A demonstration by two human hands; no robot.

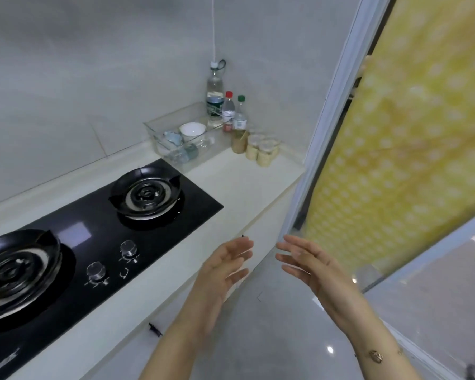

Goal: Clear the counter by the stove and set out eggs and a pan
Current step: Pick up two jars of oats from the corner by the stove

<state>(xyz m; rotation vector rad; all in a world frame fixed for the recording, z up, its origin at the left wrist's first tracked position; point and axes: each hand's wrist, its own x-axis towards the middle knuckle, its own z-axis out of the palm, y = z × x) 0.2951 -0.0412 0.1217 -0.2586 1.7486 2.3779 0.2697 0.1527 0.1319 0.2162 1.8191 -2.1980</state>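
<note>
My left hand (225,267) and my right hand (305,259) hover side by side in front of the counter's edge, palms facing each other, fingers straight, holding nothing. The white counter (239,176) runs to the right of the black two-burner gas stove (99,229). At the counter's back corner stands a clear plastic tray (159,133) with a white bowl (192,130) and small cups inside. No eggs or pan appear in view.
Three bottles (228,111) stand in the corner behind the tray, with several small jars (261,150) beside them. A sliding door with a yellow dotted panel (412,138) stands at the right. Someone's fingers (364,69) show at the door's edge. Grey floor lies below.
</note>
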